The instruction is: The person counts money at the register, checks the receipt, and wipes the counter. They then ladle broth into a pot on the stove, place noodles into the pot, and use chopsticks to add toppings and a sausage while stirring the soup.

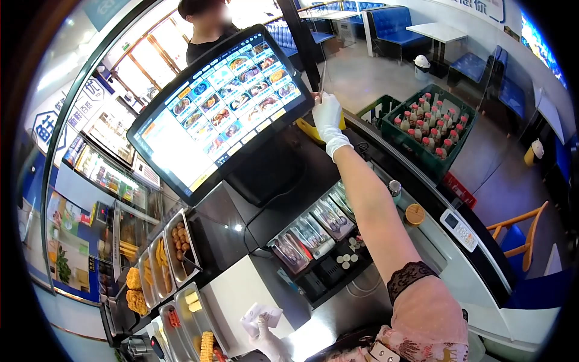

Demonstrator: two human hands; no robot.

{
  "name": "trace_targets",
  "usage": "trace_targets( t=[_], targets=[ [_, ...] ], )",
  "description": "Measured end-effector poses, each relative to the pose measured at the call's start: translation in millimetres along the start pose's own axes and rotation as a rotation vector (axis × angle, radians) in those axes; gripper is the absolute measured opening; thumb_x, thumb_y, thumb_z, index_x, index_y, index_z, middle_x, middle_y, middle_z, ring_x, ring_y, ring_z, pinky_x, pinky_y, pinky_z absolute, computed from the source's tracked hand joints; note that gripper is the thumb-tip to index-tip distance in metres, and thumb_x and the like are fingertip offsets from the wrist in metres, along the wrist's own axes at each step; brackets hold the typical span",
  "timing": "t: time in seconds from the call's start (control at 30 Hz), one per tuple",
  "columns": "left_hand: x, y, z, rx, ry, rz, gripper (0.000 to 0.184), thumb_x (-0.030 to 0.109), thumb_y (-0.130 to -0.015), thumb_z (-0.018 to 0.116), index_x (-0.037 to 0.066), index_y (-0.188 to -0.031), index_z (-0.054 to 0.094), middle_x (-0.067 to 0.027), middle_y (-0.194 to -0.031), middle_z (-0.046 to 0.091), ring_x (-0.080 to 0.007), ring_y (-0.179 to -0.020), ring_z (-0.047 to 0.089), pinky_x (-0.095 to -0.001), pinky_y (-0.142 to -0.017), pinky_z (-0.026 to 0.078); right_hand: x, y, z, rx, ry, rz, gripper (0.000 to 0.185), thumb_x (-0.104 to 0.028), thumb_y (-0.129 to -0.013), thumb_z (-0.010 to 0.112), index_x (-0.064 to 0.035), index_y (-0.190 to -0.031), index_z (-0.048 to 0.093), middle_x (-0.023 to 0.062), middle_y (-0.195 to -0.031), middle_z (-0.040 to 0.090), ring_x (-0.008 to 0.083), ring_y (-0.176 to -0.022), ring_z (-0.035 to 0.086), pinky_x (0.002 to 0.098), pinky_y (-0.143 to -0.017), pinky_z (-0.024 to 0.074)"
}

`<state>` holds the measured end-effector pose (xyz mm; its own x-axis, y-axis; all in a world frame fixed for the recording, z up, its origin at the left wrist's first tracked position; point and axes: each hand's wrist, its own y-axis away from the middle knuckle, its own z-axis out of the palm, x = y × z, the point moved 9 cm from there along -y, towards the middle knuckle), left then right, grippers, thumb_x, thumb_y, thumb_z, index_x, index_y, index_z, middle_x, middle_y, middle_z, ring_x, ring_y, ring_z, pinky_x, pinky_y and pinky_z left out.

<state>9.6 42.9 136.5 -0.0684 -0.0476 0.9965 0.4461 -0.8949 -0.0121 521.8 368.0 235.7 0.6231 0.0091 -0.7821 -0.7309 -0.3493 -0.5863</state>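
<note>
My right hand (327, 114), in a white glove, reaches out beside the right edge of the touchscreen monitor (223, 108). Its fingers are closed around something thin and upright that I cannot make out. The screen shows rows of food pictures. Low in the view, my left hand (266, 338), also gloved, pinches a white paper slip (259, 318) above the white board (238, 292). Metal trays of food (181, 244) stand left of the board.
A cash drawer (319, 226) with notes and coins lies open below the monitor. A person (208, 27) stands behind the screen. Right of the counter are a green crate of bottles (431, 127) and a remote (458, 229). Fried food (136, 291) is at the left.
</note>
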Motion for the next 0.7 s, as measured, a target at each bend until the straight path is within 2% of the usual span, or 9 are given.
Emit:
trace_targets(
  t=[0.17, 0.23, 0.3, 0.4, 0.47, 0.57, 0.6, 0.63, 0.7],
  targets=[
    [-5, -4, -4, -0.018, -0.028, 0.012, 0.026, 0.007, -0.092, 0.060, -0.002, -0.116, 0.057, -0.0072, -0.097, 0.063, -0.0139, -0.085, 0.059, -0.0278, -0.081, 0.047, -15, -3, -11, -0.011, -0.070, -0.005, 0.015, -0.015, -0.088, 0.061, -0.0029, -0.089, 0.069, 0.0217, -0.085, 0.065, 0.0397, -0.080, 0.063, 0.0453, -0.071, 0.0489],
    [-19, -10, -15, 0.001, -0.026, -0.010, 0.026, 0.007, -0.092, 0.060, -0.002, -0.117, 0.056, -0.0072, -0.097, 0.063, -0.0137, -0.085, 0.059, -0.0274, -0.081, 0.047, -9, -3, -1, -0.116, -0.095, 0.060, 0.017, -0.012, -0.088, 0.058, -0.0048, -0.094, 0.071, 0.0181, -0.089, 0.067, 0.0333, -0.084, 0.065, 0.0422, -0.076, 0.0506],
    [-22, -10, -16, 0.018, -0.024, -0.032, 0.026, 0.007, -0.092, 0.060, -0.002, -0.117, 0.056, -0.0072, -0.096, 0.063, -0.0135, -0.084, 0.059, -0.0271, -0.080, 0.047, 2, -5, 11, -0.178, -0.207, 0.147, 0.017, -0.012, -0.088, 0.058, -0.0055, -0.095, 0.072, 0.0180, -0.088, 0.068, 0.0341, -0.084, 0.065, 0.0423, -0.075, 0.0502],
    [-13, -9, -4, 0.013, -0.012, -0.046, 0.026, 0.007, -0.092, 0.059, -0.001, -0.117, 0.056, -0.0071, -0.095, 0.063, -0.0135, -0.083, 0.060, -0.0270, -0.080, 0.047, 1, -10, 20, -0.164, -0.220, -0.008, 0.018, -0.012, -0.089, 0.057, -0.0049, -0.098, 0.070, 0.0187, -0.088, 0.067, 0.0369, -0.085, 0.064, 0.0425, -0.075, 0.0499],
    [-10, -9, -3, 0.013, -0.037, -0.040, 0.026, 0.008, -0.092, 0.060, -0.001, -0.117, 0.055, -0.0070, -0.094, 0.063, -0.0137, -0.083, 0.060, -0.0273, -0.080, 0.047, -12, -12, 9, -0.017, -0.105, -0.255, 0.021, -0.013, -0.089, 0.056, -0.0052, -0.104, 0.068, 0.0203, -0.091, 0.066, 0.0397, -0.086, 0.062, 0.0429, -0.075, 0.0498],
    [2, -8, 13, -0.025, 0.079, -0.089, 0.027, 0.008, -0.091, 0.060, 0.000, -0.116, 0.055, -0.0070, -0.096, 0.061, -0.0130, -0.083, 0.059, -0.0273, -0.079, 0.047, -19, -19, -16, -0.028, -0.123, -0.088, 0.024, -0.013, -0.088, 0.055, -0.0019, -0.108, 0.065, 0.0213, -0.098, 0.066, 0.0402, -0.088, 0.062, 0.0435, -0.076, 0.0499],
    [1, -12, 12, -0.085, 0.043, -0.078, 0.024, 0.007, -0.091, 0.058, -0.001, -0.113, 0.055, -0.0082, -0.100, 0.062, -0.0137, -0.088, 0.059, -0.0286, -0.088, 0.043, -13, -21, -20, 0.040, -0.145, -0.156, 0.026, -0.013, -0.088, 0.055, 0.0000, -0.109, 0.064, 0.0206, -0.099, 0.066, 0.0368, -0.084, 0.064, 0.0418, -0.074, 0.0504],
    [-3, -14, 7, -0.063, 0.036, -0.092, 0.024, 0.007, -0.091, 0.058, -0.001, -0.113, 0.055, -0.0082, -0.100, 0.062, -0.0137, -0.088, 0.059, -0.0286, -0.088, 0.043, -16, -18, -32, 0.105, -0.170, -0.225, 0.028, -0.013, -0.089, 0.055, 0.0018, -0.111, 0.062, 0.0199, -0.101, 0.066, 0.0333, -0.080, 0.065, 0.0402, -0.072, 0.0509],
    [2, -19, 6, -0.051, 0.002, -0.026, 0.023, 0.006, -0.090, 0.059, 0.000, -0.112, 0.055, -0.0055, -0.099, 0.062, -0.0128, -0.089, 0.059, -0.0280, -0.087, 0.043, 2, -2, -41, -0.173, -0.515, 0.117, 0.033, -0.015, -0.090, 0.057, 0.0041, -0.117, 0.059, 0.0144, -0.097, 0.067, 0.0205, -0.073, 0.064, 0.0320, -0.068, 0.0512]
  ],
)
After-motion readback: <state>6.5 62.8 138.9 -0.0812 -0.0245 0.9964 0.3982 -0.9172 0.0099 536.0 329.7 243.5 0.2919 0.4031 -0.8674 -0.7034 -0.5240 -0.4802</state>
